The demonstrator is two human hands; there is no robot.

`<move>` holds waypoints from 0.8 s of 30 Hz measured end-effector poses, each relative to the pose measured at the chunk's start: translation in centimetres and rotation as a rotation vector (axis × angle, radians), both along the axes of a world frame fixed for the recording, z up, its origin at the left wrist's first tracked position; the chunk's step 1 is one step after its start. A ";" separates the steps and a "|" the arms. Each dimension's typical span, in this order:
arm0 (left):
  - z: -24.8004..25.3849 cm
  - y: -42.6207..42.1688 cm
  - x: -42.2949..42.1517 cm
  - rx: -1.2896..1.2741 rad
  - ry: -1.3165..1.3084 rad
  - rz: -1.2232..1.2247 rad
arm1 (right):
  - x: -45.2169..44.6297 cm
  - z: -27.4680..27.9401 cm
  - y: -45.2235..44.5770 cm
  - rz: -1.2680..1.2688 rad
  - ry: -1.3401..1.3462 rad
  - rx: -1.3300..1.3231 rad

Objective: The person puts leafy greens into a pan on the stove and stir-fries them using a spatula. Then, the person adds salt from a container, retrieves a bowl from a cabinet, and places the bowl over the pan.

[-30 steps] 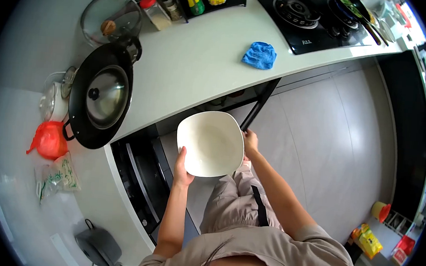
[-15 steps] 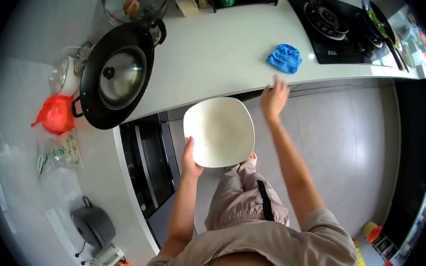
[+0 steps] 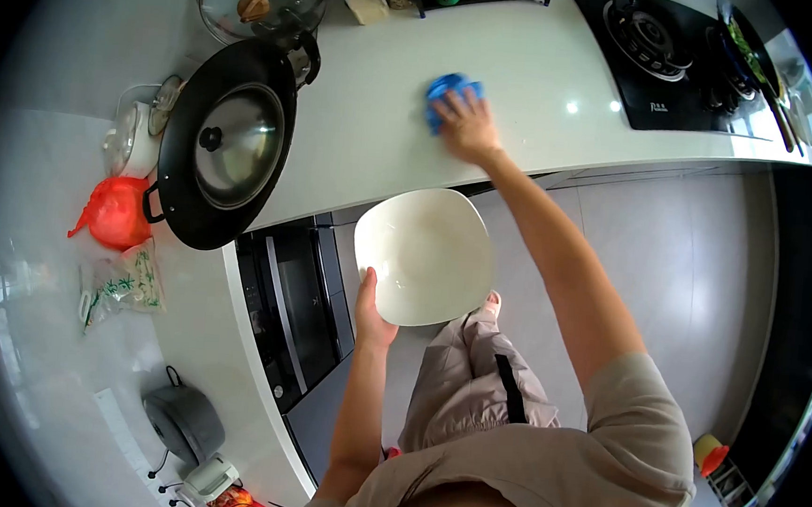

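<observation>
My left hand [image 3: 375, 313] grips the near-left rim of a white square-sided bowl [image 3: 425, 255], thumb over the edge. The bowl is held in front of the counter's edge, its inside facing up, with nothing in it. On the countertop my right hand [image 3: 467, 126] presses down on a crumpled blue cloth [image 3: 444, 91], slightly blurred, with part of the cloth hidden under the fingers.
Left of the bowl, a black wok [image 3: 180, 143] with a metal lid [image 3: 244, 139] sits on the white counter [image 3: 358, 128]. A gas stove [image 3: 655, 64] bearing a pan [image 3: 745, 51] is at the upper right. Below the counter is a built-in oven [image 3: 295, 293].
My right hand has come over the counter onto the blue cloth, which now lies farther left, away from the stove. The bowl stays in my left hand.
</observation>
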State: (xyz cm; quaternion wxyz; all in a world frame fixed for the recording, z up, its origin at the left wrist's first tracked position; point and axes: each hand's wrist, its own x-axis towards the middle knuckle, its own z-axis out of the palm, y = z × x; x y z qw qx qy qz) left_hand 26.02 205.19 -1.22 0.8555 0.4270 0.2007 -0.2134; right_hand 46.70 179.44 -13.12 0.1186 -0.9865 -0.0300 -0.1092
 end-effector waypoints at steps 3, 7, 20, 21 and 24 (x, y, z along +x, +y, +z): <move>0.0 -0.8 -0.2 0.014 0.003 0.017 | -4.1 1.7 3.0 0.193 0.087 -0.011; 1.8 -4.0 0.4 0.006 0.003 -0.009 | -8.9 2.9 -2.4 0.246 0.197 0.048; 6.6 -19.3 1.0 -0.013 -0.126 -0.130 | -18.9 7.3 -21.1 -0.188 0.177 0.291; 6.8 -21.0 1.2 0.011 -0.134 -0.139 | -20.5 7.4 -22.7 -0.193 0.124 0.439; 7.6 -26.3 2.8 0.069 -0.148 -0.177 | -25.0 7.5 -27.9 -0.246 -0.008 0.632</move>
